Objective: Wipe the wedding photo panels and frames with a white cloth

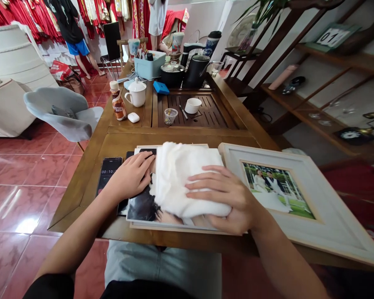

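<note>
A folded, fluffy white cloth (pixel 187 176) lies on a framed photo print (pixel 141 207) at the table's near edge. My right hand (pixel 229 197) is over the cloth's right side, fingers on top and thumb along the near edge, with cloth between them. To the left, my left hand (pixel 132 174) rests on the print's dark upper left part. Its fingers are extended and slightly bent, with nothing seen in them. The cloth hides most of the picture. A second framed photo (pixel 279 187), with a wide pale border and a couple outdoors, leans close on the right.
A phone (pixel 107 174) showing a timer lies left of the print. Farther back are a bottle (pixel 117 101), a lidded mug (pixel 137 92), a small white cup (pixel 193 105), a plastic cup (pixel 171 116) and a black kettle (pixel 196 70). A grey chair (pixel 65 110) stands left; two people are behind.
</note>
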Motion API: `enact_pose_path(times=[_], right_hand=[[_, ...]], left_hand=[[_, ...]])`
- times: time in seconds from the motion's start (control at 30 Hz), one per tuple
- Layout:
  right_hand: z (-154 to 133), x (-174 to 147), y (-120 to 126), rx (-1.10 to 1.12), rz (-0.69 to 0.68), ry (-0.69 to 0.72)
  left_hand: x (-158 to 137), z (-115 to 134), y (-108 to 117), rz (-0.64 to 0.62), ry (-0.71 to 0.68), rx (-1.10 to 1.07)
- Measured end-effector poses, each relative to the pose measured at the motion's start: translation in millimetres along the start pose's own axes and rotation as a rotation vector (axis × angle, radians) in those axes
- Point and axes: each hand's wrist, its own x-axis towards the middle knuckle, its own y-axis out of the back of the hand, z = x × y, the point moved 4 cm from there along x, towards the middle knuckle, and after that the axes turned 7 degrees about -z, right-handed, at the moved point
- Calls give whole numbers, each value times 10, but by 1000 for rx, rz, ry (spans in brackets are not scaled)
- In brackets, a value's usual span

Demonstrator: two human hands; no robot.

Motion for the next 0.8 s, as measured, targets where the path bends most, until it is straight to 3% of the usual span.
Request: enact_pose_path(times=[0.1,0.27,0.47,0.67,0.8], right_hand=[[38,-10,10,-85,67,-55],[-29,-4,-19,97,8,33],[36,-25,25,-76,89,-54],[-33,0,-24,63,12,21],[10,7,10,-64,54,-41]], left_hand=[[-8,2,1,5,2,10],[-4,9,9,0,-12,-5],[-9,-4,1,4,1,-2],[-4,7,3,-2,-10,9],[-5,8,8,10,-9,14]])
